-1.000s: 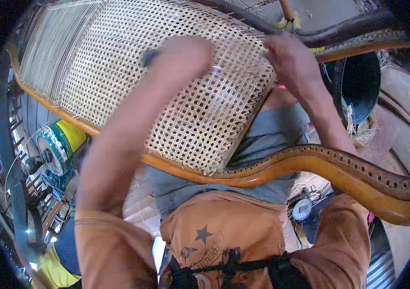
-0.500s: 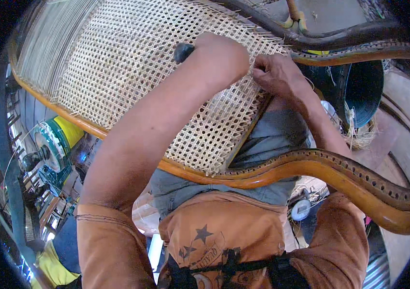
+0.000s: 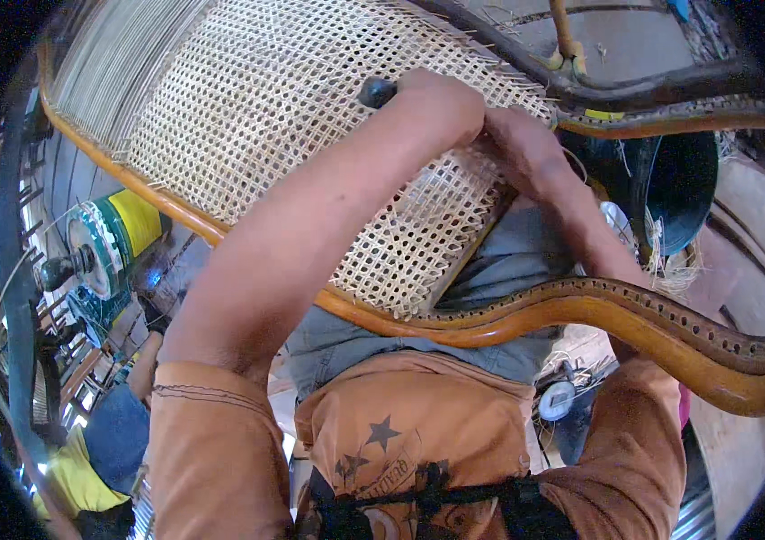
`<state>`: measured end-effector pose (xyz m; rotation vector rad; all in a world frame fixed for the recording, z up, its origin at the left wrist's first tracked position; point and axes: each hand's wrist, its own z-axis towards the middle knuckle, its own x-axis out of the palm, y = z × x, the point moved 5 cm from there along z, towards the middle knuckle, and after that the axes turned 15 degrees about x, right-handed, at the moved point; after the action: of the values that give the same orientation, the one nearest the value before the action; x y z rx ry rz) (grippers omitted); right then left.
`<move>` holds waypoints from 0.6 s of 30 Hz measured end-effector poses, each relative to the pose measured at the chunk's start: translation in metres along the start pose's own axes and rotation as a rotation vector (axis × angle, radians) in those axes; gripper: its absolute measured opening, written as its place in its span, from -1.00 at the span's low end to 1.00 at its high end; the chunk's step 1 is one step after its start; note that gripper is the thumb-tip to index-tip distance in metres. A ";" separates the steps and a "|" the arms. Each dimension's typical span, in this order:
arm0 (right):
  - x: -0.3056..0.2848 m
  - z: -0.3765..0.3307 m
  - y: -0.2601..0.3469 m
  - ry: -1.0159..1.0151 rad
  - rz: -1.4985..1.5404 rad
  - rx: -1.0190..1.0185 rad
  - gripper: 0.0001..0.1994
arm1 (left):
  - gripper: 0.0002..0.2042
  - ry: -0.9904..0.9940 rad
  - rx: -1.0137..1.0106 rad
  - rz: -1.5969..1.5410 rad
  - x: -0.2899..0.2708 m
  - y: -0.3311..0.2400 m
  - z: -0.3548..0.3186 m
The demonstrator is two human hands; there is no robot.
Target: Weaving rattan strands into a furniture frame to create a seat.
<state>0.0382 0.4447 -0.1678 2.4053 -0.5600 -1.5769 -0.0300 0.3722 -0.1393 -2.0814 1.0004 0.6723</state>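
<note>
A woven cane panel in an orange-brown wooden chair frame lies across my lap. My left hand is closed round a tool with a dark, rounded handle end; its other end is hidden under the hand. My right hand meets the left one at the panel's right edge, near the corner of the frame. Its fingers are curled in and partly covered by the left hand, so what they pinch cannot be made out. Loose cane ends stick out along the panel's upper right edge.
A dark curved wooden piece runs along the upper right. Below it stands a dark bucket with cane scraps beside it. On the left is a green and yellow drum-shaped container. At lower left another person's yellow garment shows.
Both hands have come together, the right now partly behind the left. The dark handle end has shifted slightly right in the picture. Another person's arm has appeared at lower left.
</note>
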 end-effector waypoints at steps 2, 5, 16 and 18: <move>-0.002 -0.001 0.000 -0.010 0.159 -0.088 -0.81 | -0.75 0.044 -0.022 0.022 -0.001 0.006 -0.008; 0.001 0.001 -0.008 -0.121 0.063 -0.205 -0.79 | -0.74 0.083 -0.074 0.005 0.002 0.016 -0.012; -0.001 0.014 -0.004 0.026 -0.262 -0.142 -0.79 | -0.75 -0.002 -0.194 -0.050 0.006 0.022 -0.036; -0.019 0.000 -0.011 -0.054 -0.137 -0.087 -0.78 | -0.75 -0.031 -0.233 -0.013 0.012 0.031 -0.040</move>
<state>0.0333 0.4625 -0.1560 2.3877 -0.3336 -1.6885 -0.0429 0.3215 -0.1353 -2.2677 0.9273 0.8470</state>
